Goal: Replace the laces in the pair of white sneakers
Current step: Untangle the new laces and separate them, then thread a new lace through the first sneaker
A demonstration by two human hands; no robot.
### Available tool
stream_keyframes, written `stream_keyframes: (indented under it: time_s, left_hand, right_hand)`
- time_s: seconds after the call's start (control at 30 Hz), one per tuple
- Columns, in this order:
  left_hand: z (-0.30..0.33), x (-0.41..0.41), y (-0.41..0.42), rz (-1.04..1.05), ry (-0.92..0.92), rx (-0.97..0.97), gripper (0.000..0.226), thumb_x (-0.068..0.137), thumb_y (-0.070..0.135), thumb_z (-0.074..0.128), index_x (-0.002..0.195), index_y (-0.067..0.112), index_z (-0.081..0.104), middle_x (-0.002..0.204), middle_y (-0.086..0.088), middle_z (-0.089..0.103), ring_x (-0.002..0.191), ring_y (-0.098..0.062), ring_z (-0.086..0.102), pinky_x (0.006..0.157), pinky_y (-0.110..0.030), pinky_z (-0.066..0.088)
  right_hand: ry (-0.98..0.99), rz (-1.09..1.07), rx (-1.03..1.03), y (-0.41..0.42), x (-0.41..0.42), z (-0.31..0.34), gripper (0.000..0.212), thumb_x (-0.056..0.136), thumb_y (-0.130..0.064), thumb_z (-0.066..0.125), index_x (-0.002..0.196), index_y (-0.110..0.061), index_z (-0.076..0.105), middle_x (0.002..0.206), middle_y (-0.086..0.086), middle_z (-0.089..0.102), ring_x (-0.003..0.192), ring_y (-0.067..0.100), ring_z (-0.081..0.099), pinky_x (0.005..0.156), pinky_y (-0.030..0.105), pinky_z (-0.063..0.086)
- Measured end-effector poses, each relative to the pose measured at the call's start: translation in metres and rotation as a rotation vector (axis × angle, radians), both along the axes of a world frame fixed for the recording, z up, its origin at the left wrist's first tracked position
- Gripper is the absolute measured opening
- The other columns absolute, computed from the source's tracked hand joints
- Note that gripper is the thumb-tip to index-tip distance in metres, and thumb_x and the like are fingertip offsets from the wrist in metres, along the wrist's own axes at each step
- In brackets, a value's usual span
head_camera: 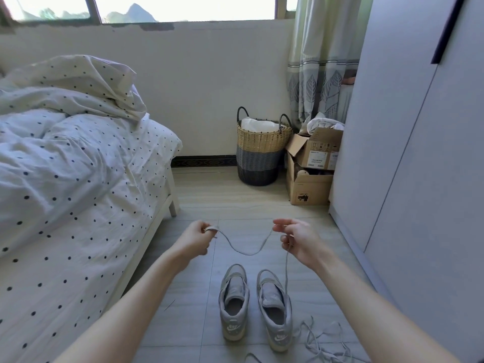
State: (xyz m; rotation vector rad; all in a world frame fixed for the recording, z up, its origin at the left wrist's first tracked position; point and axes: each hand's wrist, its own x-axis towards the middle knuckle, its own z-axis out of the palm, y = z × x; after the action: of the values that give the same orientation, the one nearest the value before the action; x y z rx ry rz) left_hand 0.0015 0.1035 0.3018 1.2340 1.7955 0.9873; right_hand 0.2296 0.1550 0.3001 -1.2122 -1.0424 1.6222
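Pinching one grey lace [246, 251] above the unlaced Nike sneakers [255, 305], the left hand [197, 238] grips its coiled end and the right hand [298, 241] its slack, probably winding it tidy.

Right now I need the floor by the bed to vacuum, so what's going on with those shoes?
A person is holding a grey shoelace in the air between both hands: the left hand has one end wound round a finger, the right hand pinches it further along, and the rest hangs down towards the right sneaker. Both sneakers, the left sneaker too, sit unlaced on the floor. More loose laces lie tangled beside them.
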Motion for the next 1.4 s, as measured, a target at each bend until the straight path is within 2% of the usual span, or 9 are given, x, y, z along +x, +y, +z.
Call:
stream_keyframes:
  time_s: [0.17, 0.4, 0.57, 0.77, 0.87, 0.97, 1.03, 1.27, 1.4]
  left_hand:
    - [-0.037, -0.016, 0.039, 0.045, -0.039, -0.039, 0.021, 0.088, 0.017, 0.064, 0.085, -0.004, 0.060, 0.065, -0.006, 0.051, 0.054, -0.015, 0.043, 0.052, -0.024, 0.042]
    - [-0.225, -0.042, 0.071, 0.116, -0.112, -0.424, 0.021, 0.084, 0.016, 0.068, 0.071, 0.003, 0.057, 0.060, -0.006, 0.050, 0.051, -0.013, 0.045, 0.048, -0.020, 0.043]
    - [-0.312, -0.044, 0.078, 0.244, -0.062, -0.400, 0.025, 0.083, 0.022, 0.070, 0.067, 0.005, 0.061, 0.062, -0.007, 0.057, 0.053, -0.015, 0.047, 0.053, -0.025, 0.044]
    - [-0.335, -0.029, 0.086, 0.285, -0.014, -0.314, 0.016, 0.088, 0.014, 0.060, 0.076, 0.006, 0.068, 0.066, -0.005, 0.060, 0.055, -0.013, 0.051, 0.047, -0.014, 0.044]
    - [-0.336, -0.029, 0.083, 0.238, 0.025, -0.322, 0.017, 0.089, 0.010, 0.056, 0.087, 0.003, 0.072, 0.072, -0.011, 0.063, 0.054, -0.013, 0.050, 0.053, -0.020, 0.047]
    - [-0.330, -0.025, 0.078, 0.181, 0.013, -0.338, 0.016, 0.088, 0.007, 0.058, 0.097, 0.008, 0.071, 0.074, -0.009, 0.063, 0.055, -0.011, 0.050, 0.053, -0.018, 0.046]
    - [-0.323, -0.022, 0.070, 0.145, 0.018, -0.370, 0.014, 0.087, 0.009, 0.060, 0.095, 0.011, 0.071, 0.074, -0.007, 0.062, 0.055, -0.011, 0.050, 0.052, -0.017, 0.045]
    - [-0.307, -0.032, -0.001, -0.276, 0.155, -0.639, 0.011, 0.082, 0.006, 0.061, 0.084, 0.007, 0.071, 0.061, 0.001, 0.056, 0.049, -0.009, 0.050, 0.051, -0.018, 0.047]
    - [-0.303, -0.036, -0.043, -0.443, 0.014, -0.807, 0.010, 0.083, 0.016, 0.069, 0.081, 0.006, 0.068, 0.061, 0.000, 0.058, 0.044, -0.001, 0.049, 0.049, -0.017, 0.044]
  right_hand:
    - [-0.326, 0.025, 0.082, 0.047, -0.030, -0.044, 0.027, 0.088, 0.005, 0.038, 0.109, -0.008, 0.050, 0.079, 0.007, 0.065, 0.056, 0.013, 0.046, 0.051, 0.023, 0.033]
    - [-0.603, 0.310, -0.136, 0.074, -0.068, -0.216, 0.013, 0.084, -0.011, 0.062, 0.095, -0.006, 0.061, 0.067, 0.006, 0.057, 0.053, 0.013, 0.044, 0.049, 0.023, 0.032]
    - [-0.757, 0.297, -0.099, 0.062, -0.090, -0.297, 0.030, 0.086, -0.022, 0.062, 0.110, -0.009, 0.051, 0.088, 0.004, 0.056, 0.090, 0.024, 0.054, 0.067, 0.026, 0.032]
    - [-0.806, 0.168, -0.048, 0.054, -0.103, -0.314, 0.032, 0.091, -0.026, 0.057, 0.112, -0.006, 0.042, 0.090, 0.005, 0.056, 0.094, 0.024, 0.052, 0.070, 0.027, 0.030]
    - [-0.850, 0.143, -0.108, 0.060, -0.104, -0.312, 0.044, 0.091, -0.023, 0.057, 0.122, 0.000, 0.037, 0.119, 0.022, 0.055, 0.112, 0.037, 0.051, 0.080, 0.033, 0.037]
    - [-0.926, 0.258, -0.116, 0.064, -0.101, -0.316, 0.016, 0.091, -0.020, 0.055, 0.085, -0.005, 0.052, 0.095, 0.020, 0.060, 0.095, 0.034, 0.054, 0.068, 0.028, 0.032]
    - [-0.956, 0.329, -0.095, 0.061, -0.096, -0.316, 0.031, 0.089, -0.017, 0.054, 0.061, -0.012, 0.041, 0.067, 0.006, 0.049, 0.079, 0.026, 0.048, 0.063, 0.026, 0.029]
    - [-0.903, 0.573, -0.221, -0.020, -0.061, -0.319, 0.016, 0.078, -0.017, 0.064, 0.071, -0.010, 0.052, 0.068, 0.007, 0.053, 0.064, 0.018, 0.048, 0.058, 0.027, 0.036]
    - [-0.946, 0.852, -0.220, -0.049, -0.048, -0.313, 0.017, 0.080, -0.024, 0.068, 0.071, -0.012, 0.059, 0.065, 0.004, 0.062, 0.053, 0.009, 0.049, 0.052, 0.022, 0.037]
